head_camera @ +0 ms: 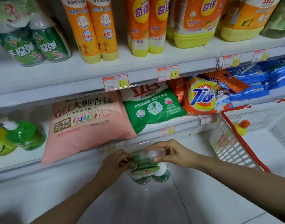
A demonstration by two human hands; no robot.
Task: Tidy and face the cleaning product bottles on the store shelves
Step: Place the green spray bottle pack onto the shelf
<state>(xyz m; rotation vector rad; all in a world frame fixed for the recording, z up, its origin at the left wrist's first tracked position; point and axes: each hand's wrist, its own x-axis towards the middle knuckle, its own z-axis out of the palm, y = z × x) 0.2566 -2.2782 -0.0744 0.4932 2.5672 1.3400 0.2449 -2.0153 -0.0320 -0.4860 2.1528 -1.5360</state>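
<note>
Green bottle pack (146,168), wrapped in clear film, held low over the floor in front of the shelves, below the pink bag (86,125). Gripped from both sides: left hand (117,164) closed on the near-left edge, right hand (169,152) pinching the clear top. Matching green bottles (38,46) up on the top shelf, far left; more green caps (20,135) on the lower shelf's left end. Basket (245,139) off to the right, well apart.

Likely risks: film slipping or tearing under a top pinch, dropping the pack; clipping the overhanging pink bag on the way up; label ending turned away.
</note>
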